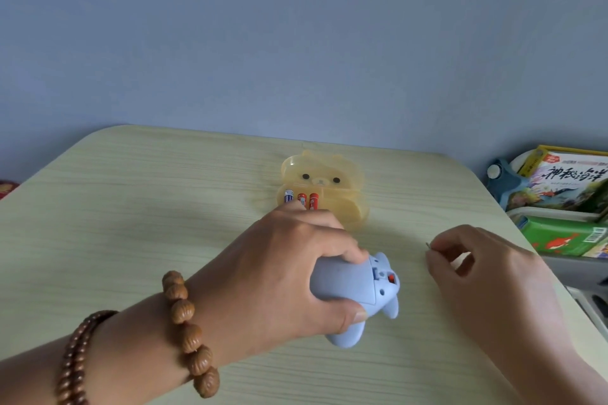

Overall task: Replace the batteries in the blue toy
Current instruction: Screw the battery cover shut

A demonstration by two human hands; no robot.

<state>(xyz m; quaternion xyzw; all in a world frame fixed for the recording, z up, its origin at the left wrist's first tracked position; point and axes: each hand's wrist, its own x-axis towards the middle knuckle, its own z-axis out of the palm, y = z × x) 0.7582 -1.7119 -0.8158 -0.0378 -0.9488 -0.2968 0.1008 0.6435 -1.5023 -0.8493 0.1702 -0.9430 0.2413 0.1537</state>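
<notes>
The blue toy lies on the pale wooden table, underside up, its battery cover and a small red switch showing. My left hand grips its body from above. My right hand rests on the table to the right of the toy, pinching a tiny metal piece, probably a screw, between thumb and forefinger. Behind the toy stands an open yellow bear-shaped case holding three batteries, one blue-white and two red.
To the right of the table, shelves hold picture books and a green box. A blue wall rises behind the table. Beaded bracelets sit on my left wrist. A red object peeks in at the far left edge.
</notes>
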